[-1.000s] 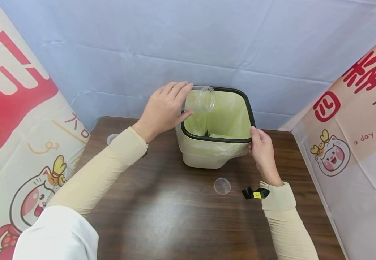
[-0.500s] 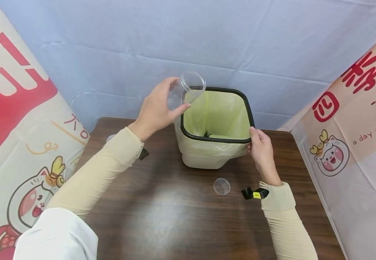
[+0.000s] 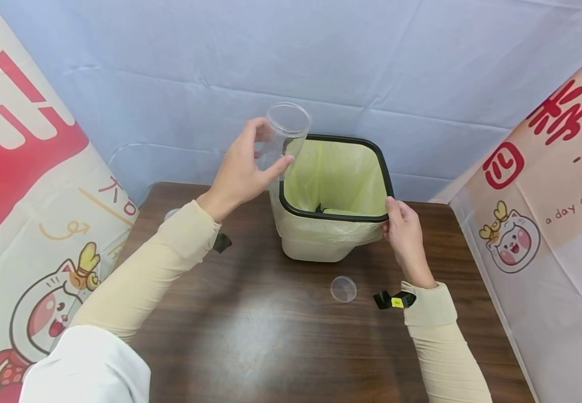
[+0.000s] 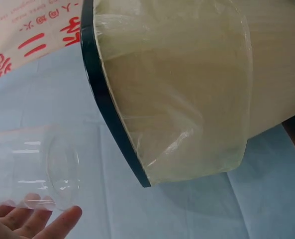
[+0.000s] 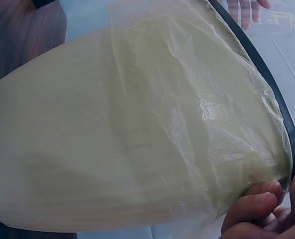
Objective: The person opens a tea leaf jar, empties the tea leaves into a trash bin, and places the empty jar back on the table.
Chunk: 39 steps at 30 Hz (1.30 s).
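My left hand [image 3: 243, 168] grips a clear plastic jar [image 3: 287, 131] round its side, above the left rim of a trash can [image 3: 316, 246]. The jar stands nearly upright with its open mouth up, and no contents show in it. In the left wrist view the jar [image 4: 33, 164] is see-through, with fingers along one side. The can is cream, with a black rim ring [image 3: 341, 218] and a pale yellow bag [image 3: 341, 173] folded over its edge. With thumb and fingers, my right hand [image 3: 406, 235] pinches the rim and bag at the near right corner.
A clear round lid [image 3: 343, 289] lies on the dark wooden table [image 3: 271, 324] in front of the can. Another clear round piece [image 3: 171, 214] is partly hidden behind the left sleeve. A blue cloth backdrop [image 3: 220, 67] hangs behind, with printed cloths on both sides.
My left hand has drawn the jar left and up, away from over the can's opening. The jar has turned from lying sideways to nearly upright. My right hand stays on the rim.
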Each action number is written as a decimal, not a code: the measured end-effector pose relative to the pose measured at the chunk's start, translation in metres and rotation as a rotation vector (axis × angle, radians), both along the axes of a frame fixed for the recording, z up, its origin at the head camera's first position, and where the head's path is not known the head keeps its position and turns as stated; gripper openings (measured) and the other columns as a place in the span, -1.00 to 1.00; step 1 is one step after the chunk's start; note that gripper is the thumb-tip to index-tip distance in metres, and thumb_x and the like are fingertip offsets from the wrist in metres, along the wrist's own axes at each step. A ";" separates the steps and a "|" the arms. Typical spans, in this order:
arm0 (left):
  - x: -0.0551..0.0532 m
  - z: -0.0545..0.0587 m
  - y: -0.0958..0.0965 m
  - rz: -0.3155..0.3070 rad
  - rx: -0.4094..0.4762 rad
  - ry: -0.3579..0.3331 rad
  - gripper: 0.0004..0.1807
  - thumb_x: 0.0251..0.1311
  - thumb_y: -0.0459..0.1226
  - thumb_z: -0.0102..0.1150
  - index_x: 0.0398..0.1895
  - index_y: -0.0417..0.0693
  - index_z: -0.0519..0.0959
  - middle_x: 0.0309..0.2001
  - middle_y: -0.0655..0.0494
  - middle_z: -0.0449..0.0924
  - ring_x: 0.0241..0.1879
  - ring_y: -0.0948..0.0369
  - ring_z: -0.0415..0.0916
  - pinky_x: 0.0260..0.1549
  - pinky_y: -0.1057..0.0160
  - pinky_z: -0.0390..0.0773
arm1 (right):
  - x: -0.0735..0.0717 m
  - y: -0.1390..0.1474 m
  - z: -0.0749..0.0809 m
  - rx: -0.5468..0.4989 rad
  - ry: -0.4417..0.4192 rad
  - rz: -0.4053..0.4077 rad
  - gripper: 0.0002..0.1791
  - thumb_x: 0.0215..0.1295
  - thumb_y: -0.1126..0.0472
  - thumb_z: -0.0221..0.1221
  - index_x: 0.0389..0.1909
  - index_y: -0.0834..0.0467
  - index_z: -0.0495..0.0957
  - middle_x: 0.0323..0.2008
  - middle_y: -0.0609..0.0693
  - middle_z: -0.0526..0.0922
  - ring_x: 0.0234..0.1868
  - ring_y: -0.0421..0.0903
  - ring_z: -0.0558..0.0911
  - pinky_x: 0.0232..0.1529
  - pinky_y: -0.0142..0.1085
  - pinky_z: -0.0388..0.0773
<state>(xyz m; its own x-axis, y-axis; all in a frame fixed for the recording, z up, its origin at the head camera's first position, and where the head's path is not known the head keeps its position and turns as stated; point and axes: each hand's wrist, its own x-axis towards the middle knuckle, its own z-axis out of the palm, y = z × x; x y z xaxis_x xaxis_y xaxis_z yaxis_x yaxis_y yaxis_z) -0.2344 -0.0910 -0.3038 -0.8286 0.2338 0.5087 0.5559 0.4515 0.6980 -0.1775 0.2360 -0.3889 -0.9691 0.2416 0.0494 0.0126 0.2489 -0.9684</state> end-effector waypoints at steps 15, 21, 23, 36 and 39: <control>0.013 -0.008 -0.011 -0.028 0.077 -0.013 -0.29 0.23 -0.08 0.37 0.33 -0.18 0.29 0.09 0.00 0.50 0.14 0.16 0.46 0.03 0.15 0.60 | -0.002 0.002 -0.002 0.013 -0.008 -0.001 -0.51 0.58 -0.13 -0.01 -0.44 0.16 0.37 -0.66 -0.15 0.33 -0.65 -0.25 0.32 -0.60 -0.43 0.35; 0.029 -0.019 -0.018 -0.076 0.103 0.046 -0.32 0.20 -0.17 0.37 0.30 -0.24 0.31 0.17 -0.02 0.52 0.15 0.13 0.49 0.05 0.10 0.60 | -0.004 0.001 -0.003 0.012 -0.014 0.002 -0.50 0.57 -0.14 -0.01 -0.46 0.16 0.36 -0.66 -0.14 0.33 -0.66 -0.26 0.31 -0.62 -0.43 0.32; 0.034 -0.022 -0.018 -0.093 0.107 0.064 -0.33 0.19 -0.20 0.37 0.28 -0.24 0.31 0.19 -0.03 0.53 0.14 0.12 0.50 0.05 0.07 0.60 | -0.004 0.002 -0.003 0.009 -0.012 -0.001 -0.51 0.57 -0.13 -0.01 -0.46 0.16 0.36 -0.67 -0.15 0.32 -0.66 -0.26 0.31 -0.62 -0.43 0.32; 0.054 -0.047 -0.024 -0.158 0.070 0.046 -0.32 0.14 -0.22 0.40 0.25 -0.23 0.28 0.17 -0.13 0.51 0.10 0.09 0.48 0.05 0.03 0.58 | -0.003 0.002 -0.004 0.038 0.005 -0.003 -0.51 0.57 -0.14 0.00 -0.44 0.17 0.38 -0.67 -0.14 0.33 -0.65 -0.24 0.33 -0.59 -0.41 0.36; 0.060 -0.055 -0.026 -0.158 0.064 0.026 -0.31 0.11 -0.23 0.42 0.23 -0.23 0.29 0.17 -0.11 0.51 0.13 0.09 0.48 0.05 0.02 0.58 | -0.003 0.002 -0.004 0.045 -0.004 0.002 -0.51 0.57 -0.14 -0.01 -0.42 0.18 0.38 -0.66 -0.14 0.33 -0.65 -0.23 0.33 -0.58 -0.40 0.36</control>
<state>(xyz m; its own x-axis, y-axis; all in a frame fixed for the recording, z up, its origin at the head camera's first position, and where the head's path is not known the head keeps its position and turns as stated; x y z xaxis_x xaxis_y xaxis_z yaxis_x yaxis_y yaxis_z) -0.1749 -0.1169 -0.3583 -0.7708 0.3265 0.5471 0.6343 0.3126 0.7071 -0.1803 0.2382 -0.3928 -0.9699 0.2371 0.0561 0.0162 0.2924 -0.9561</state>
